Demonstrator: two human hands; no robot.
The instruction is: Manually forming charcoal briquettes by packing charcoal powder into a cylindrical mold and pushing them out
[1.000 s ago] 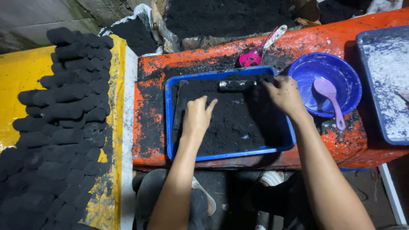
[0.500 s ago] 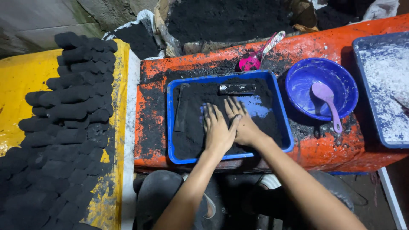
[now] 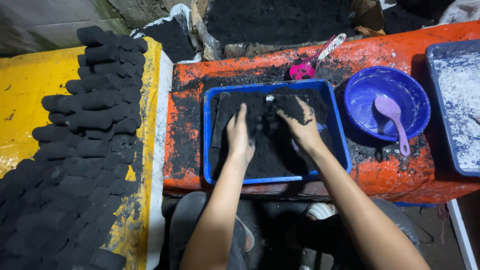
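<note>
Both hands were in the black powder [image 3: 272, 150] filling the blue tray [image 3: 206, 150], which sat in the middle of the frame on the orange desk [image 3: 390, 175]. The tray's long axis ran left to right, its short sides facing the yellow board and the bowl.

The left hand [image 3: 240, 135] lay flat on the powder, fingers together and pointing toward the top of the frame, gripping nothing. The right hand [image 3: 300, 125] was cupped with fingers curled around a heap of powder. Its fingertips were buried, so how tightly it closed could not be made out. A small pale object at the top of the tray between the hands was half covered and hard to identify.

Right of the tray stood a blue bowl [image 3: 360, 95] with a purple spoon [image 3: 392, 120] inside, handle pointing toward the lower right. A pink scoop [image 3: 310, 65] lay above the tray, handle angled to the upper right. At the right edge a tray of white powder [image 3: 457, 100] was cut off. On the left, rows of black cylinders [image 3: 85, 145] covered a yellow board [image 3: 25, 100]. The person's legs below the desk were dark and unclear.
</note>
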